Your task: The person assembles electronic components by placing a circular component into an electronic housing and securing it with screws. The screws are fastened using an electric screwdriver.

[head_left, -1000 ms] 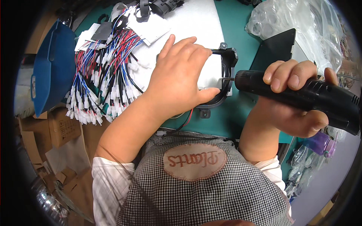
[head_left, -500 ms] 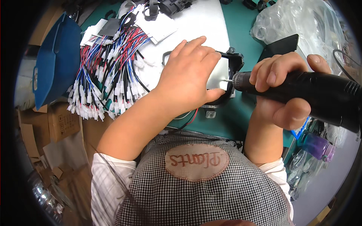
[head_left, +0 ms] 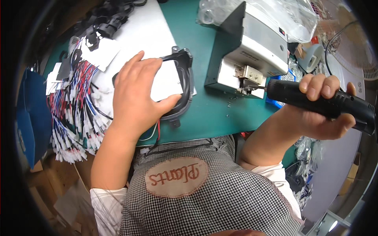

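My right hand (head_left: 321,106) is wrapped round a black electric screwdriver (head_left: 334,96), which lies nearly level and points left. Its bit meets the metal pick-up slot at the front of a white and grey screw feeder (head_left: 256,59); whether a screw is on the bit is too small to tell. On the bench my left hand (head_left: 138,88) holds a black plastic housing (head_left: 185,74) with a white panel (head_left: 169,80) set in it. The thumb lies over the panel's near edge and the fingers spread toward its far side, hiding the housing's left part.
A white foam sheet (head_left: 151,27) covers part of the green bench (head_left: 212,122). At the left lie bundled wires with white connectors (head_left: 78,126), beside a blue bin (head_left: 33,118). Clear plastic bags (head_left: 303,19) sit behind the feeder, and a blue tray (head_left: 271,103) stands beside it.
The screwdriver has left the white panel's right edge and moved right to the feeder. My left hand stays on the housing. The whole view has swung to the right.
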